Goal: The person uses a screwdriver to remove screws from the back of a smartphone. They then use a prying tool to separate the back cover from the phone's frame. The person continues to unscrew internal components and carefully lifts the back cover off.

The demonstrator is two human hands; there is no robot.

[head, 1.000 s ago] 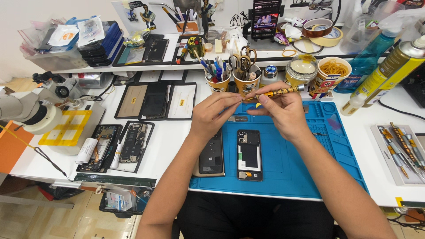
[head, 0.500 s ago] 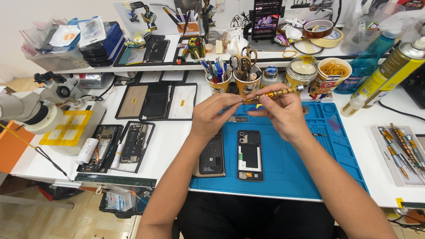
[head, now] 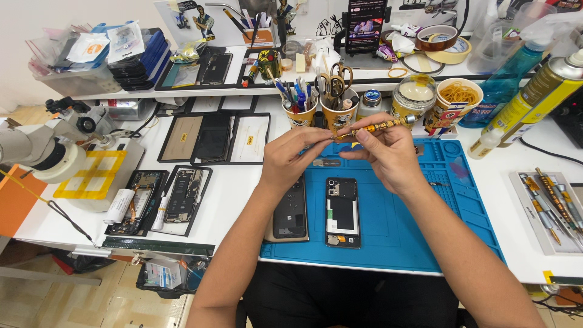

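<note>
Your right hand (head: 388, 155) grips a gold-banded screwdriver (head: 376, 127); your left hand (head: 291, 155) pinches its tip, which is hidden. Both hover above the opened phone (head: 343, 212) on the blue mat (head: 419, 225). A yellow-green spray can (head: 540, 91), cut off, stands far right.

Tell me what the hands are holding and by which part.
A gold-banded precision screwdriver: the right hand grips its shaft mid-length, and the left hand pinches its tip end with the fingers.

A lit phone screen (head: 365, 25) stands upright on the rear shelf (dark, colourful).
</note>
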